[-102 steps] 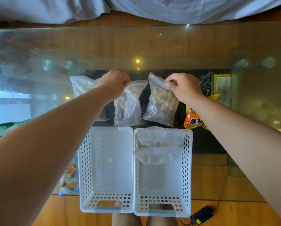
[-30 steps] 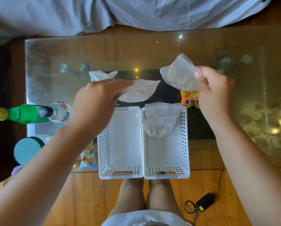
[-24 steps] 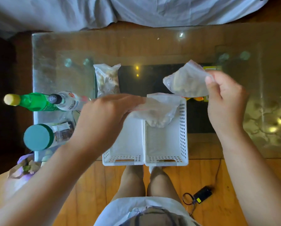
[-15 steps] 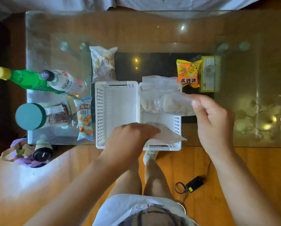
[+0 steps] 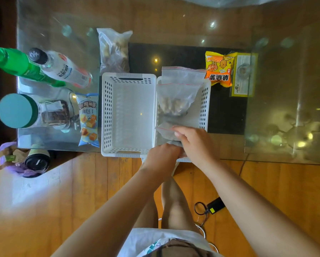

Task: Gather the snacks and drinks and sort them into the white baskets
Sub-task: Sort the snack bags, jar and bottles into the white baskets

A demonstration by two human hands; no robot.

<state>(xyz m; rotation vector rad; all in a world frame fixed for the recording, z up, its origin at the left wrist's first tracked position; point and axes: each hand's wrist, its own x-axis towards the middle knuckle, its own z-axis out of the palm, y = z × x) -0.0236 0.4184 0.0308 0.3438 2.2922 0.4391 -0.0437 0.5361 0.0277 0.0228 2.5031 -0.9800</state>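
Bare forearms, bare knees; white printed garment (image 5: 155, 242).

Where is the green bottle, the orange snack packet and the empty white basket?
green bottle (image 5: 16, 66), head view, on the middle of its green body.
orange snack packet (image 5: 219, 70), head view, on the printed front.
empty white basket (image 5: 131, 115), head view, on its bare floor.

Glass table (image 5: 174, 21): two white baskets (image 5: 127, 115), nut bag (image 5: 114, 49), bottles (image 5: 62, 69), jar (image 5: 35, 111), snack packets (image 5: 218, 71).
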